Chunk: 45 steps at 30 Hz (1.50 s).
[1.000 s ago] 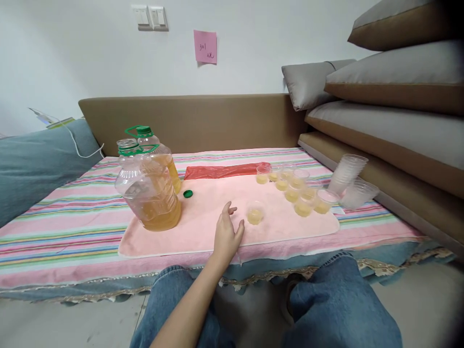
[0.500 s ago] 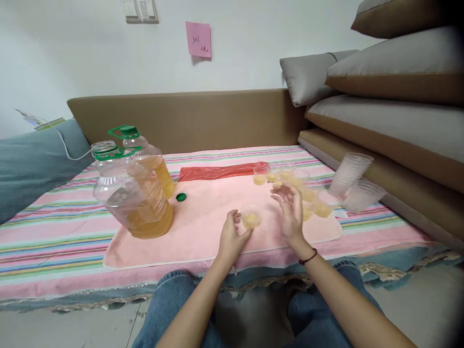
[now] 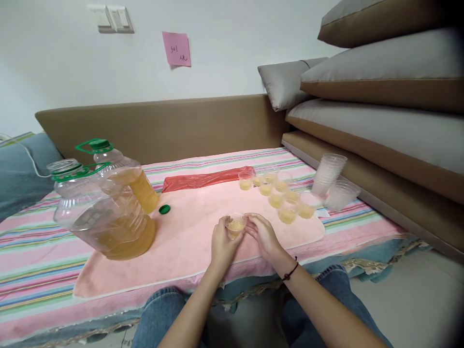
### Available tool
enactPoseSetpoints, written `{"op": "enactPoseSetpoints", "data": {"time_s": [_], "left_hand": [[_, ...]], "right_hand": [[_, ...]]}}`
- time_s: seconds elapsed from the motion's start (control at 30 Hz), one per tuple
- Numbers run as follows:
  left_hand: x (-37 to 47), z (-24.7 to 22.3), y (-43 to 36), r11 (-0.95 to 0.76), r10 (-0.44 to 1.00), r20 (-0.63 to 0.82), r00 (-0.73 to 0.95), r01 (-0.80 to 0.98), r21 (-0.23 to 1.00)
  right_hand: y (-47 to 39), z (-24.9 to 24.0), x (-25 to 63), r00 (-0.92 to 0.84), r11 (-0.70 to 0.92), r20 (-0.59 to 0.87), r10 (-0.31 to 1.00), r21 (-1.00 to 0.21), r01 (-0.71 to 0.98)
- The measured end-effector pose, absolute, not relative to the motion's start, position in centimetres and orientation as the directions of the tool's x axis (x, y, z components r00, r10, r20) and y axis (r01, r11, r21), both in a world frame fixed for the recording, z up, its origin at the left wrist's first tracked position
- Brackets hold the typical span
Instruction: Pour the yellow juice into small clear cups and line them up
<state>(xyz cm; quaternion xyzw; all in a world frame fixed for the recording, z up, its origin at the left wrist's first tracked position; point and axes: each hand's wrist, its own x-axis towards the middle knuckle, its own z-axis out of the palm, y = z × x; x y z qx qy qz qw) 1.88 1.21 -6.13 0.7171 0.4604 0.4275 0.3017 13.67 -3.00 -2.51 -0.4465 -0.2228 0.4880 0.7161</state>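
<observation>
A clear plastic cup (image 3: 235, 226) with some yellow liquid in it is between my two hands, low over the pink towel (image 3: 188, 227). My left hand (image 3: 222, 244) curls around its left side, the thumb across the near side. At the cup's right side are the fingertips of my right hand (image 3: 264, 235), closed against it; a dark cord circles that wrist. Beyond my right hand stand several similar cups (image 3: 287, 212), each partly filled with yellow liquid.
Two large clear bottles of yellow liquid stand at left: an uncapped near bottle (image 3: 126, 241) and a capped far bottle (image 3: 145, 193). A green cap (image 3: 164, 209), a red plastic bag (image 3: 206, 180), stacked cups (image 3: 329, 171) and piled cushions (image 3: 377, 125) are around.
My right hand has come down and left from near the group of cups to the cup in my left hand. The view has turned slightly right.
</observation>
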Motion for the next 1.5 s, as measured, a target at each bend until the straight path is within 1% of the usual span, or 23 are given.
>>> {"op": "enactPoseSetpoints", "data": {"time_s": [0.2, 0.4, 0.53, 0.73, 0.9, 1.03, 1.3, 1.5], "left_hand": [[2.8, -5.8, 3.6, -0.369, 0.924, 0.316, 0.214, 0.285, 0.885], [6.0, -5.0, 7.2, -0.328, 0.921, 0.282, 0.268, 0.148, 0.933], [8.1, -4.7, 9.4, -0.303, 0.922, 0.261, 0.285, 0.11, 0.947], [10.9, -5.1, 12.1, -0.273, 0.93, 0.223, 0.291, 0.143, 0.951], [12.8, -5.2, 13.6, -0.261, 0.943, 0.203, 0.264, 0.208, 0.943], [13.5, -5.4, 14.1, -0.267, 0.949, 0.21, 0.233, 0.249, 0.931], [14.2, -6.2, 13.9, -0.268, 0.96, 0.228, 0.164, 0.286, 0.92], [14.9, -6.5, 14.0, -0.247, 0.965, 0.207, 0.159, 0.303, 0.921]], "right_hand": [[-3.0, -1.9, 14.7, 0.397, 0.095, -0.178, 0.901, -0.809, -0.58], [-2.2, -1.8, 15.9, 0.434, 0.124, -0.162, 0.886, -0.819, -0.56], [-1.3, -1.5, 17.0, 0.446, 0.125, -0.162, 0.88, -0.827, -0.548], [-0.6, -0.8, 17.7, 0.433, 0.076, -0.189, 0.881, -0.848, -0.525], [-0.4, -1.5, 17.9, 0.417, -0.019, -0.278, 0.865, -0.849, -0.528], [-0.2, -2.1, 18.4, 0.425, -0.064, -0.338, 0.84, -0.839, -0.541], [-0.4, -2.0, 19.1, 0.439, -0.07, -0.36, 0.823, -0.832, -0.551], [0.0, -1.8, 18.7, 0.427, -0.072, -0.361, 0.829, -0.826, -0.559]]}}
